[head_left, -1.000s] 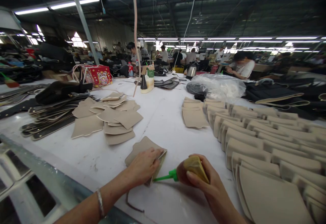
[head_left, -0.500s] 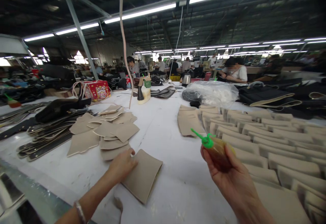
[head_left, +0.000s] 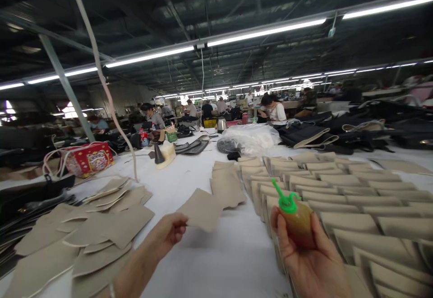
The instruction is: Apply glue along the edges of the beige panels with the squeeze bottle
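Note:
My left hand (head_left: pixel 166 235) pinches a beige leather piece (head_left: pixel 201 209) by its near corner and holds it up above the white table (head_left: pixel 216 262). My right hand (head_left: pixel 304 255) is wrapped round a small amber glue bottle (head_left: pixel 297 219) with a green nozzle that points up and to the left. The bottle hovers over the near end of the overlapping rows of beige pieces (head_left: pixel 355 198) on my right. A loose heap of beige pieces (head_left: pixel 98 225) lies to the left of my left hand.
Black straps (head_left: pixel 20 207) lie at the far left, with a red patterned bag (head_left: pixel 88 159) behind them. A bottle (head_left: pixel 166 152), a clear plastic bag (head_left: pixel 252 137) and dark bags (head_left: pixel 314 133) stand further back. A cord (head_left: pixel 101 81) hangs from above. Other people work at distant tables.
My left hand has lifted the beige piece off the table and carried it forward. My right hand keeps the glue bottle raised, nozzle up. The view has tilted upward.

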Demonstrator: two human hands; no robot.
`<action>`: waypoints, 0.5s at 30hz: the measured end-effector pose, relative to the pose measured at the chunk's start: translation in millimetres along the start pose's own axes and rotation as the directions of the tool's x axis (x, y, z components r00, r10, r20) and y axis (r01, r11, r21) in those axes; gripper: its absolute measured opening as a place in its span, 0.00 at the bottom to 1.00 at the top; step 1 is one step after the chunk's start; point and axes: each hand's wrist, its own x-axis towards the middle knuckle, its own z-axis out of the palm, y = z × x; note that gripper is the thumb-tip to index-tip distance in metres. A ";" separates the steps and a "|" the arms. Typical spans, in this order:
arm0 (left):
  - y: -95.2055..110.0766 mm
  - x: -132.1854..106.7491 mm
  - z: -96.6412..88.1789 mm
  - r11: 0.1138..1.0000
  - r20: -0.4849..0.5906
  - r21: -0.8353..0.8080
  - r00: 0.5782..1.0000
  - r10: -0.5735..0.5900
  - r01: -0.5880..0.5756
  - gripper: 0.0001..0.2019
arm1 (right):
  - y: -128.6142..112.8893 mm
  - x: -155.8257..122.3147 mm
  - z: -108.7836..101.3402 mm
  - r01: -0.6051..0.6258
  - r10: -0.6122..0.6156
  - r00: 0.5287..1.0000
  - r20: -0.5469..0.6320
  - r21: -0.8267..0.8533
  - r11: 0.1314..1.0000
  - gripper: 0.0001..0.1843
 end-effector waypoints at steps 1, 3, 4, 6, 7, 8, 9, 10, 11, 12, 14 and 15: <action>-4.0 9.6 16.4 1.000 0.011 -0.016 1.000 -0.008 0.008 0.09 | -1.9 -1.2 1.9 0.000 0.000 0.999 -0.039 0.022 1.000 0.20; -13.3 26.8 46.6 0.999 0.031 -0.045 0.999 -0.016 0.018 0.07 | -6.2 -4.3 7.2 0.003 0.007 0.993 -0.119 0.079 0.997 0.20; -18.1 33.8 60.0 0.998 0.039 -0.053 0.999 -0.016 0.018 0.06 | -8.6 -5.9 10.1 0.009 0.003 0.992 -0.124 0.092 0.996 0.20; -27.3 43.8 82.8 0.999 0.055 -0.046 0.998 -0.011 0.014 0.05 | -13.2 -8.6 15.4 0.005 0.011 0.990 -0.143 0.113 0.994 0.20; -31.4 46.9 92.1 0.999 0.064 -0.030 0.998 -0.010 0.012 0.07 | -15.0 -9.8 17.8 -0.003 0.022 0.987 -0.159 0.122 0.993 0.20; -35.1 48.9 100.2 1.000 0.075 -0.004 0.997 -0.012 0.012 0.09 | -16.2 -10.9 19.9 -0.011 0.034 0.983 -0.180 0.129 0.992 0.20; -38.5 50.0 107.0 0.999 0.088 0.029 0.996 -0.017 0.014 0.11 | -16.6 -11.9 21.7 -0.020 0.047 0.978 -0.201 0.134 0.991 0.20; -41.5 50.2 112.6 0.997 0.103 0.070 0.994 -0.027 0.020 0.11 | -16.3 -13.0 22.8 -0.031 0.060 0.976 -0.208 0.137 0.990 0.21; -44.1 49.6 117.0 0.993 0.120 0.116 0.992 -0.044 0.030 0.13 | -15.4 -13.8 22.9 -0.036 0.064 0.976 -0.209 0.135 0.990 0.22; -46.4 48.4 120.2 0.985 0.138 0.167 0.988 -0.068 0.045 0.15 | -14.4 -14.1 21.4 -0.040 0.065 0.977 -0.203 0.127 0.991 0.22; -49.8 44.2 123.0 0.957 0.169 0.282 0.978 -0.124 0.073 0.20 | -14.5 -10.5 11.5 -0.054 0.071 0.978 -0.195 0.091 0.994 0.23; -50.8 41.4 122.5 0.935 0.178 0.344 0.972 -0.150 0.081 0.22 | -16.7 -5.2 2.7 -0.052 0.062 0.982 -0.178 0.062 0.997 0.24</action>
